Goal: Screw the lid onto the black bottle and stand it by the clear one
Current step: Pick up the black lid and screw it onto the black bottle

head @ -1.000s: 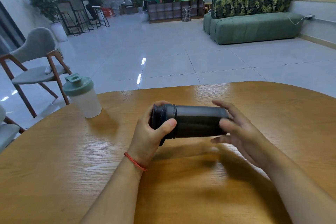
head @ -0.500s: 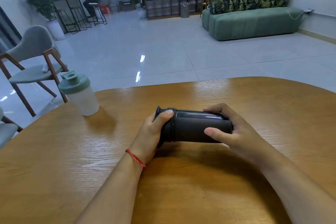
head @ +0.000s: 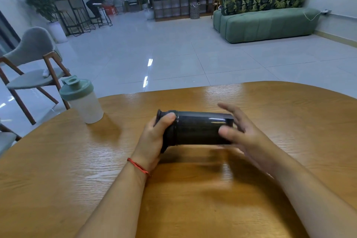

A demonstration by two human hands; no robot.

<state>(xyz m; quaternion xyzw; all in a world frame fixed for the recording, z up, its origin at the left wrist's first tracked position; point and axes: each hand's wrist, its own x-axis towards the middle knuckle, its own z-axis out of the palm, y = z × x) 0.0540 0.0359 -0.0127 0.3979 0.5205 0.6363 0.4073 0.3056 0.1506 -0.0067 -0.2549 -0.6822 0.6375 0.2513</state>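
Left hand (head: 154,139) is gripping lid (head: 166,129), tightening; right hand (head: 241,133) is splayed loose around black bottle (head: 201,130); regrasp likely next.

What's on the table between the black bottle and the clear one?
Nothing: in the head view only bare wooden table separates the black bottle from the clear bottle.

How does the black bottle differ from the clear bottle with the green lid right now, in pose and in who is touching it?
Pose: the black bottle lies sideways above the table, lid end to the person's left; the clear bottle stands upright near the table's far left edge.
Contact: the left hand grips the black bottle's lid end and the right hand is spread open at its base; nothing touches the clear bottle.
Look: one is opaque black, the other frosted with a green lid.
Both wear lids.
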